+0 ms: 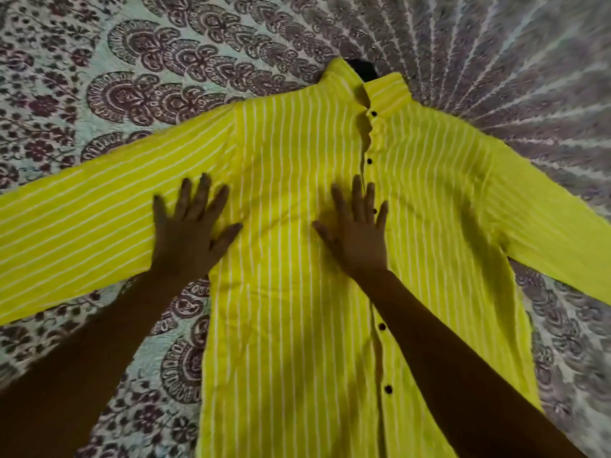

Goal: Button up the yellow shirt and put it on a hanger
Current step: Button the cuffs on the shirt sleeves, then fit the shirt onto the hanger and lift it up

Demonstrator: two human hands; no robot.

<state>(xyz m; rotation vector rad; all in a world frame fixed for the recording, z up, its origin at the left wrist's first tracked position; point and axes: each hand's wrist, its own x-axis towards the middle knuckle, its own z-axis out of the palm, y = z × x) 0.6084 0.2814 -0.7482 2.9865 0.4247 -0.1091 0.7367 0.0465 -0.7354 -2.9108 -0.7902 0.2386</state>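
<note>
The yellow shirt [297, 309] lies flat, front up, mid-frame on a patterned cloth [99, 61]. The left hand [191, 236] and right hand [357, 239] press it, fingers spread. The front looks closed, probably buttoned; hanging seems left to do, as no hanger is plainly visible

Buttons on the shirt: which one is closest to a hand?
The third button from the collar: it shows between two fingers of the right hand; the others lie apart.
</note>
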